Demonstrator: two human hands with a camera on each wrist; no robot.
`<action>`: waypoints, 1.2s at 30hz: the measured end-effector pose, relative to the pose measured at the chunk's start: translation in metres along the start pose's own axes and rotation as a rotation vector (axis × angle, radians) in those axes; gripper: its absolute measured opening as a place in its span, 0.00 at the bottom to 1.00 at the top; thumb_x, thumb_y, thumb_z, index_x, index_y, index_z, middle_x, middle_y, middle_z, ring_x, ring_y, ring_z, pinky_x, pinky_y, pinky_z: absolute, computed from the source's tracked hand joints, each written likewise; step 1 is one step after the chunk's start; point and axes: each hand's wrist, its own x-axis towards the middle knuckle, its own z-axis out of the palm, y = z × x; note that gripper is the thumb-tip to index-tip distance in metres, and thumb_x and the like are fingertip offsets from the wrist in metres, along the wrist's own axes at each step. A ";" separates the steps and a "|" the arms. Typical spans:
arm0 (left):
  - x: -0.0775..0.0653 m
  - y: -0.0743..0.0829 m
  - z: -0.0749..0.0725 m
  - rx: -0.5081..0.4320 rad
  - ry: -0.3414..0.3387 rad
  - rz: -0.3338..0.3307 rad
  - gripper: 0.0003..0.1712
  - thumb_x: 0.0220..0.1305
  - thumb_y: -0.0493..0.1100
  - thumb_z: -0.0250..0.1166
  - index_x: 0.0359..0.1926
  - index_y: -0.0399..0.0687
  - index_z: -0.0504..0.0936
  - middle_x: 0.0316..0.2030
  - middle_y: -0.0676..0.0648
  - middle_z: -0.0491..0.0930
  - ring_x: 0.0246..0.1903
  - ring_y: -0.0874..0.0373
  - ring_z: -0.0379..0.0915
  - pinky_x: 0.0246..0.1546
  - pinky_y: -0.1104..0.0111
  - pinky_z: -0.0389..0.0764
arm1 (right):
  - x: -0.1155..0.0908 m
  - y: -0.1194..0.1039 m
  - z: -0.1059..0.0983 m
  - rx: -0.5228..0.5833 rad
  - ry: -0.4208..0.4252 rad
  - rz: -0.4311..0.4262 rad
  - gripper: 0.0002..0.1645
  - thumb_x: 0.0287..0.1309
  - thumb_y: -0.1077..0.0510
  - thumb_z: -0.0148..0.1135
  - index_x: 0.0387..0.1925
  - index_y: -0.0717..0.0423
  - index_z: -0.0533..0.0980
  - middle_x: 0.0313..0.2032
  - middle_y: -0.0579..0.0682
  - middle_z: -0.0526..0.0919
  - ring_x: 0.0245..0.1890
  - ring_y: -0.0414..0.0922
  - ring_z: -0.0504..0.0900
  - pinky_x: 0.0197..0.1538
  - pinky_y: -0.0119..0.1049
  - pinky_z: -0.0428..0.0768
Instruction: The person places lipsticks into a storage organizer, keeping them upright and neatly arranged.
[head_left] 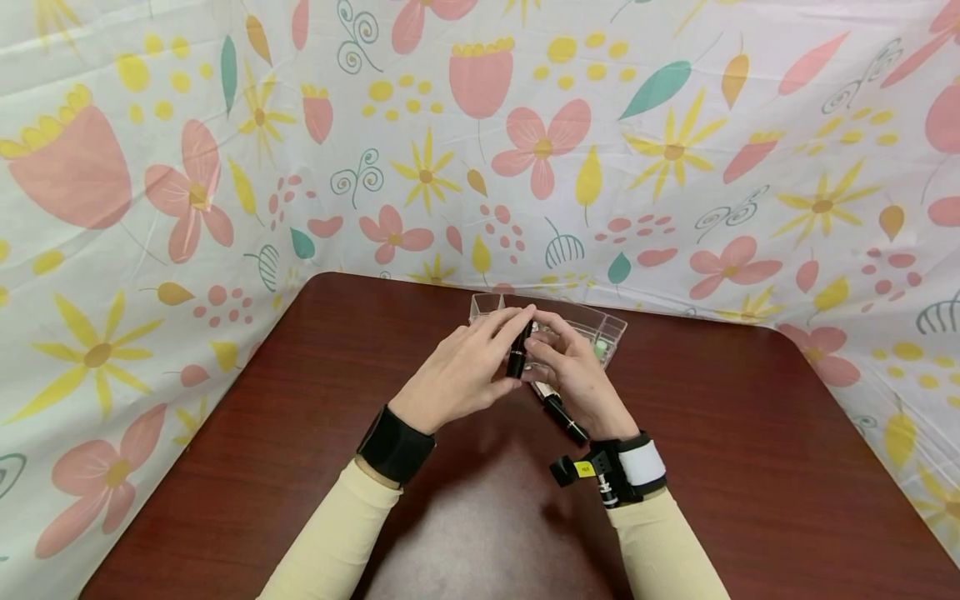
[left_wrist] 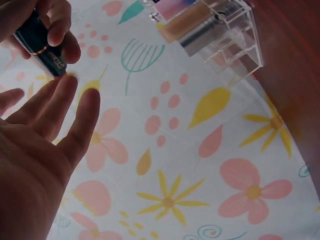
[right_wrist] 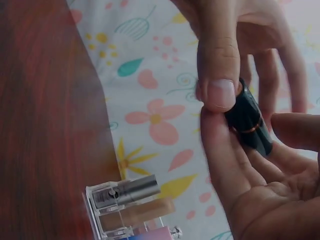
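Note:
A black lipstick tube [head_left: 517, 362] with a thin gold band stands tilted between my two hands. My right hand [head_left: 582, 385] holds it with curled fingers, as the left wrist view shows around the tube [left_wrist: 42, 46]. My left hand [head_left: 462, 364] has its fingers extended over and beside the tube. In the left wrist view, left fingertips [left_wrist: 69, 82] are right at the lettered end. Seen from the right wrist, the left hand [right_wrist: 222, 55] reaches down to the tube's upper end, meeting a right fingertip there.
Behind the hands stands a clear organizer [head_left: 617, 327] on the dark red-brown table [head_left: 315, 400]. It holds a silver tube [right_wrist: 127, 191], a tan tube [right_wrist: 137, 213] and other cosmetics. Another black tube [head_left: 564, 419] lies near the right wrist. A floral curtain [head_left: 427, 125] surrounds the table.

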 end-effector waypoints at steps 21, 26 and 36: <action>0.002 -0.018 0.013 -0.414 0.072 -0.319 0.34 0.66 0.39 0.67 0.71 0.50 0.66 0.54 0.47 0.81 0.39 0.60 0.83 0.35 0.71 0.83 | -0.002 -0.002 0.001 0.054 -0.132 -0.028 0.33 0.78 0.53 0.51 0.78 0.51 0.57 0.73 0.61 0.65 0.63 0.47 0.80 0.60 0.43 0.83; 0.006 -0.038 0.025 -0.537 0.123 -0.428 0.35 0.69 0.37 0.63 0.73 0.56 0.62 0.54 0.46 0.80 0.43 0.57 0.83 0.38 0.67 0.83 | -0.003 -0.001 -0.002 0.051 -0.126 -0.006 0.34 0.78 0.45 0.48 0.78 0.50 0.58 0.74 0.59 0.65 0.72 0.55 0.71 0.65 0.45 0.79; 0.024 -0.067 0.063 -0.506 0.182 -0.462 0.33 0.71 0.34 0.62 0.72 0.55 0.64 0.58 0.42 0.77 0.52 0.48 0.82 0.47 0.60 0.84 | 0.008 0.033 -0.048 -1.032 0.381 -0.229 0.34 0.72 0.52 0.57 0.74 0.58 0.64 0.72 0.66 0.67 0.73 0.64 0.64 0.68 0.65 0.67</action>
